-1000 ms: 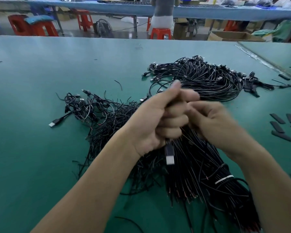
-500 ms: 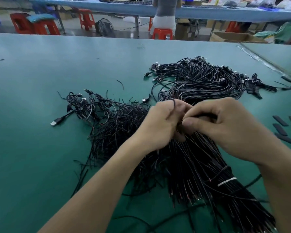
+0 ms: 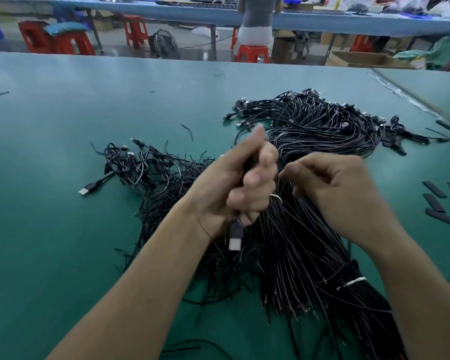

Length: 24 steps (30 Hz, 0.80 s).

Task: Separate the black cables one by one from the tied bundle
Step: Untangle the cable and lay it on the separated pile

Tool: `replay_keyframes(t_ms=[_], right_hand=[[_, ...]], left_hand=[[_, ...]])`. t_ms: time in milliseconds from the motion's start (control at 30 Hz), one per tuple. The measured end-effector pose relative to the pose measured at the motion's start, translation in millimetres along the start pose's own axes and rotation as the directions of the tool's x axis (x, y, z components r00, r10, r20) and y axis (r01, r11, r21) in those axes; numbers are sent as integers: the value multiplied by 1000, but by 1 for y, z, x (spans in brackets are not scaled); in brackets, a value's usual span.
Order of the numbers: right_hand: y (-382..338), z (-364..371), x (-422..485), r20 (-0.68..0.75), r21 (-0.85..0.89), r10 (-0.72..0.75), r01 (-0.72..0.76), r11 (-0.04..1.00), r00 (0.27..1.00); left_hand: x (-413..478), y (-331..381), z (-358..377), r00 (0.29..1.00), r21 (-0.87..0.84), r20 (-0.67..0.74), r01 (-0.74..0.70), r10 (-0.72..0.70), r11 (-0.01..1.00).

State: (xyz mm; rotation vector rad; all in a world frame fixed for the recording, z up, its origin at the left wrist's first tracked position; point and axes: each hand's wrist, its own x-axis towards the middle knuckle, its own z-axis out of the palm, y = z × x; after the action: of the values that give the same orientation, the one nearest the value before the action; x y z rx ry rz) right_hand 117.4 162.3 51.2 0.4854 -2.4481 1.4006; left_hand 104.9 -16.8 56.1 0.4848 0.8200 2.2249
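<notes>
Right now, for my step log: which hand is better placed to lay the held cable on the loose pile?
Left, likely: the left hand grips the cable, plug hanging below it, and the pile lies on its side. The right hand is over the bundle.

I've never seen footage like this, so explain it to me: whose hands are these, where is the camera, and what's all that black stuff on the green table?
There is no machine here: a person works with bare hands, and the single camera sits on their head, looking forward and down. The left hand grips a black USB cable, its plug hanging below the fist. The right hand hovers beside it with curled fingers; blur hides whether it pinches a strand. Under the hands, on the green table, lies the tied bundle of black cables, bound by a white tie. A loose pile of cables lies to the left, and a coiled heap lies farther back.
</notes>
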Motion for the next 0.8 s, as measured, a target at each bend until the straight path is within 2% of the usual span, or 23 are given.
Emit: replay_keyframes(t_ms=[67,100,167,233,300,333,400,433,500,567,633,700,800], right_hand=[[0,6,-2,155,-80,41,-29,996,987],[-1,8,-3,221,-120,32,-5,993,975],[-6,9,-6,305,-195,2,60,979,952],[-10,4,-7,316,-236,-11,90,968,949],[-13,-2,-7,261,-240,-42,107,965,964],[-14,-4,-6,225,-239,-64,118,964,972],[-13,-7,-4,164,-238,-101,139,961,981],[-12,-7,-4,144,-235,-112,144,961,983],[-8,-11,-3,91,-200,-119,135,970,989],[-8,-16,-2,-1,-102,-117,117,988,993],[-8,-18,0,-98,31,-111,115,993,989],[-7,-15,1,-126,112,-93,107,988,988],[-4,1,0,-41,42,-32,34,999,999]], left_hand=[[3,2,3,988,-215,-103,-135,115,967],[6,1,2,963,-235,-191,-231,188,944],[12,-5,-1,890,-119,-323,-377,323,919],[17,-11,-6,817,121,-397,-406,419,906],[19,-18,-11,737,499,-419,-300,530,813],[19,-21,-11,733,665,-387,-197,559,720],[16,-25,-8,818,825,-321,-6,477,566],[14,-25,-5,862,837,-326,72,388,543],[10,-22,-1,909,804,-367,202,198,559],[7,-18,0,926,764,-374,268,63,587],[5,-13,1,948,653,-319,235,-19,720],[2,-7,2,980,429,-174,165,-98,888],[1,-1,4,997,110,-40,73,-69,991]])
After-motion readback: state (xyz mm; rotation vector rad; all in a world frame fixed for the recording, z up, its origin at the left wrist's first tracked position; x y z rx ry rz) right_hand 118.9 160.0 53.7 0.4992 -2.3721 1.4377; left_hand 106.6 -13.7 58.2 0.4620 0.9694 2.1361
